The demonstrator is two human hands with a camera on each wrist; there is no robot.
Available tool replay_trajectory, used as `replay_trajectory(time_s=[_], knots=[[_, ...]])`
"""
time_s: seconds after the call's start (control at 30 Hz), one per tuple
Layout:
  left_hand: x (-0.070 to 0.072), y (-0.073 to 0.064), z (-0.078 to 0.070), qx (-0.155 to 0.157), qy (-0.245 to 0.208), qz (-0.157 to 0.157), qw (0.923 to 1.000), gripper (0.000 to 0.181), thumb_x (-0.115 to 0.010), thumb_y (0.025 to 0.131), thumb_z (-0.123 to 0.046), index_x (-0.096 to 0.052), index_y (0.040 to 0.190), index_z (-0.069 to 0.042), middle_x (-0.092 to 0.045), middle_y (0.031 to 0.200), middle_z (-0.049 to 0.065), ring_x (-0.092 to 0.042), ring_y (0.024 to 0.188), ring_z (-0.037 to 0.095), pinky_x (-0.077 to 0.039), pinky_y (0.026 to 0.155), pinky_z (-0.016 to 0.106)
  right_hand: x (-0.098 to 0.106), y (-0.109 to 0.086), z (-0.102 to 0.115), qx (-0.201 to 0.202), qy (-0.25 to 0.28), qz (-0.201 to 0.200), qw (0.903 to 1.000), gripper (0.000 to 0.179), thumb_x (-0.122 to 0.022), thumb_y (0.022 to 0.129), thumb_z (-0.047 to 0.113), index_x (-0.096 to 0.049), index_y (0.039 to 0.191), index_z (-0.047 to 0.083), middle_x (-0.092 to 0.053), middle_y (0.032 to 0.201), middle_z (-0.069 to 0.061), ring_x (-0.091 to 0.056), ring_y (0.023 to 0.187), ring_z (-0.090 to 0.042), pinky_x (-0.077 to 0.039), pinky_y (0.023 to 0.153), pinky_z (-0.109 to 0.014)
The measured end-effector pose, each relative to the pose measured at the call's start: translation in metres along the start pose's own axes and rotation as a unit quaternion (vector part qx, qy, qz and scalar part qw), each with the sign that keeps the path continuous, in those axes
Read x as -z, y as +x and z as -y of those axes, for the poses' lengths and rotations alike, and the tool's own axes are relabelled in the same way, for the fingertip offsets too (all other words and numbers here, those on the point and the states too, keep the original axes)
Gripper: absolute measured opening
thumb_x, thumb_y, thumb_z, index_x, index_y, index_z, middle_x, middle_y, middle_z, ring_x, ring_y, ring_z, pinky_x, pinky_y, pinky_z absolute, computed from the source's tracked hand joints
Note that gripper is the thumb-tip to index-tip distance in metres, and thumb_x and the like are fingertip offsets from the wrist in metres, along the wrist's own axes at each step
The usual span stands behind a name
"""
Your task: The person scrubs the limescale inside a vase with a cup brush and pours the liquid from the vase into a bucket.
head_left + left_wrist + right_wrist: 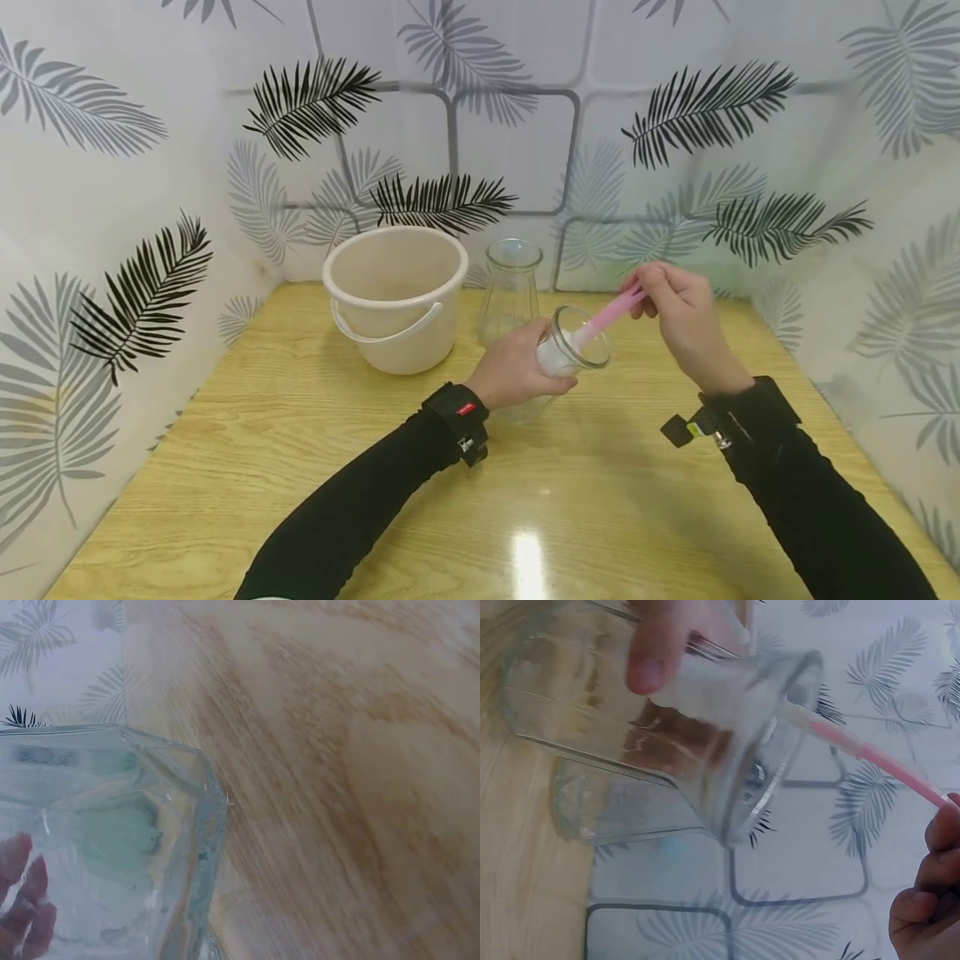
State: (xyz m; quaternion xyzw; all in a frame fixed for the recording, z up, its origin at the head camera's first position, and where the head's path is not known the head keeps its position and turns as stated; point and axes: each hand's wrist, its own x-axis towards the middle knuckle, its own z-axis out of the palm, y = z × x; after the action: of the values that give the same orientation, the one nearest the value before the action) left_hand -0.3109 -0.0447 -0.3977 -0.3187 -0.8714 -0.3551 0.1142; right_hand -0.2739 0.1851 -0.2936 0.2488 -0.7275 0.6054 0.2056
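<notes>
My left hand [517,367] grips a clear glass vase [705,742] round its neck, tilting it so the wide mouth faces right. Fingertips [26,900] show through its faceted glass in the left wrist view. My right hand [678,321] pinches the end of a pink handle, apparently a bottle brush [611,315]. This handle slants down into the vase's mouth. Something white, probably the brush head, shows inside the neck; its shape is blurred by the glass. Behind my left hand, a second clear glass vase [512,287] stands upright.
A cream bucket [405,333] with its handle lowered stands left of the upright vase. Everything stands on a wood-grain table [262,433]. Leaf-patterned sheeting [510,150] closes off the back and both sides.
</notes>
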Motion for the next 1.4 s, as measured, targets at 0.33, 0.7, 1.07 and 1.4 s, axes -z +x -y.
replay_trajectory(time_s=[0.33,0.7,1.07,1.4], knots=[[0.002,-0.001,0.001,0.002,0.004,0.000,1.0000,0.056,-0.081,0.074,-0.053,-0.052,0.110,-0.021,-0.058,0.093,-0.007,-0.056,0.077,0.010,-0.048,0.060,0.025,-0.010,-0.002,-0.004,-0.027,-0.037,0.024,0.9987,0.041,-0.046,0.108,0.025,-0.067,0.093,-0.008,-0.062,0.073,0.000,-0.052,0.065,-0.015,-0.043,0.060,-0.023],[-0.005,-0.006,-0.001,-0.003,0.017,0.007,0.9998,0.055,-0.079,0.076,-0.055,-0.050,0.109,-0.021,-0.058,0.098,-0.008,-0.057,0.086,0.009,-0.050,0.072,0.026,-0.033,-0.022,-0.028,-0.044,-0.107,0.142,0.9830,0.033,-0.045,0.109,0.019,-0.069,0.097,0.001,-0.061,0.077,-0.010,-0.054,0.070,-0.017,-0.045,0.064,-0.026],[-0.001,0.000,-0.001,-0.012,0.014,-0.006,0.9998,0.060,-0.081,0.074,-0.053,-0.054,0.116,-0.019,-0.060,0.096,-0.009,-0.058,0.081,0.009,-0.048,0.066,0.023,0.008,0.010,0.011,-0.004,0.018,-0.039,0.9991,0.038,-0.050,0.106,0.025,-0.067,0.086,-0.003,-0.063,0.077,0.002,-0.050,0.062,-0.010,-0.044,0.058,-0.017],[-0.001,0.001,-0.005,-0.029,0.033,0.007,0.9990,0.054,-0.080,0.075,-0.057,-0.053,0.107,-0.022,-0.063,0.108,-0.007,-0.062,0.097,0.010,-0.053,0.079,0.027,-0.026,-0.014,-0.027,-0.004,-0.160,0.132,0.9781,0.034,-0.042,0.109,0.018,-0.068,0.093,0.003,-0.062,0.077,-0.009,-0.054,0.068,-0.015,-0.045,0.061,-0.023]])
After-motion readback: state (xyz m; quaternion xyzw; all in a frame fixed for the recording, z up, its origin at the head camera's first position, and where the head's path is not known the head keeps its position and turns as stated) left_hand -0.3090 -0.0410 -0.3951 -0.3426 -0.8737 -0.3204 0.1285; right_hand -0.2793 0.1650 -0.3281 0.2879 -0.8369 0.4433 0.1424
